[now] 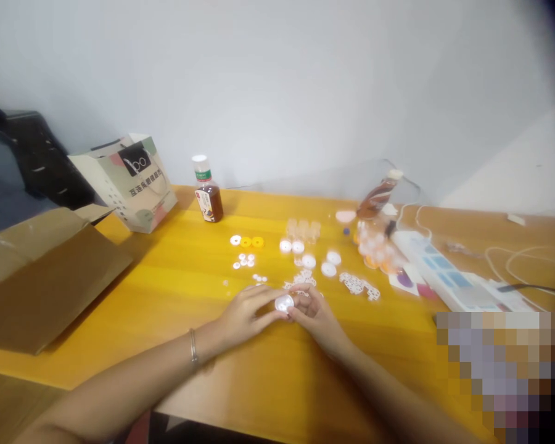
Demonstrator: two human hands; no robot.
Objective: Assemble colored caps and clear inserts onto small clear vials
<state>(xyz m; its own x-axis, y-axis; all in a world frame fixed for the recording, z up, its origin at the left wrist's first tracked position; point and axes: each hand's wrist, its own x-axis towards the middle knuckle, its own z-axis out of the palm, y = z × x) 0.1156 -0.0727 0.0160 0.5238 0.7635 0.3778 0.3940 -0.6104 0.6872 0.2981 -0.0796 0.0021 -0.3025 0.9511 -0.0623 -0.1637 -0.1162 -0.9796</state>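
Both my hands hold a small round whitish piece (284, 303), shiny on top, above the near middle of the table. My left hand (246, 313) grips its left side between thumb and fingers, and a bracelet circles that wrist. From the right, my right hand (313, 313) pinches the same piece. Just beyond the fingers lie white perforated flat parts (304, 279), with a second pile (359, 286) to the right. White discs (328, 269) sit farther back. Several small white rings (244, 260) lie left of them, behind which are yellow rings (251, 242).
On the wooden table (185, 259) stand a bottle of dark liquid (209, 196), a paper bag (136, 182) and a cardboard box (46, 280) at left. Transparent cups (304, 229), white-and-orange pieces (377, 248), another bottle (380, 196) and a power strip (437, 262) with cables are behind and right.
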